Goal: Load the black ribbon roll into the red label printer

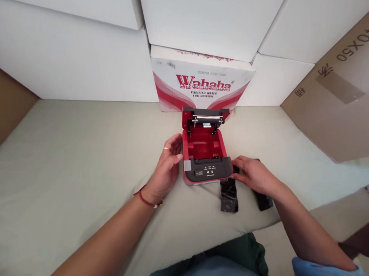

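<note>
A small red-and-black label printer [207, 170] sits on the pale cloth with its lid [206, 113] raised. Inside, its red compartment [204, 149] holds nothing that I can see, and a roller [208, 120] spans the lid. My left hand [169, 162] is curled along the printer's left side, thumb near the front corner. At the opposite front corner, my right hand [253, 171] has its fingers and thumb against the printer's side. A black strip [229, 197] hangs down beside that hand, and a second dark piece [263, 201] lies partly hidden under the wrist.
Behind the printer stands a white and red Wahaha water carton [203, 83], backed by large white boxes [204, 18]. A brown cardboard box [339, 101] is at the right, another brown surface [5, 106] at the left. The cloth's front edge [196, 255] is close to my body.
</note>
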{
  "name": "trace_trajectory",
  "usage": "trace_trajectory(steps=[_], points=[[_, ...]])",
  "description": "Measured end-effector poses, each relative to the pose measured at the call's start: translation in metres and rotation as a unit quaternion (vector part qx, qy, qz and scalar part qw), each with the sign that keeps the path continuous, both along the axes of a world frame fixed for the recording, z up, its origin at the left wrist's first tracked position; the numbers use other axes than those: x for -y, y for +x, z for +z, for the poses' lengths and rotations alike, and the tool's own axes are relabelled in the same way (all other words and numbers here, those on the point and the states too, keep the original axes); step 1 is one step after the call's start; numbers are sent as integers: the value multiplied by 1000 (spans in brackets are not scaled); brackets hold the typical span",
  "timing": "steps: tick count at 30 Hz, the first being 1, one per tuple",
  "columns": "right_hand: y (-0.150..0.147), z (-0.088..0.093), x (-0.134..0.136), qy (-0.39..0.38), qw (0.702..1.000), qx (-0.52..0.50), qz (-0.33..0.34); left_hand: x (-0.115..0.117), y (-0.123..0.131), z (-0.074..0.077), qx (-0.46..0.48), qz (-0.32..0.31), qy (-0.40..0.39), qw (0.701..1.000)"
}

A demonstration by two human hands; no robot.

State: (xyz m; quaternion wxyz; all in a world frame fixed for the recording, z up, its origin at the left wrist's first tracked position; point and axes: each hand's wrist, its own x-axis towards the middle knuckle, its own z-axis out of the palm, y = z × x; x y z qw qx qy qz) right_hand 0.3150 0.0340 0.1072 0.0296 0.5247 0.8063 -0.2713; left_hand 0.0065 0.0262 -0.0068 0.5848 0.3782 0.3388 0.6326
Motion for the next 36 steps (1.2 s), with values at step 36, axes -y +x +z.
trace_trajectory(steps=[36], points=[[-131,49,-49,121,984,122,35,52,14,25,-521,167,378,747]])
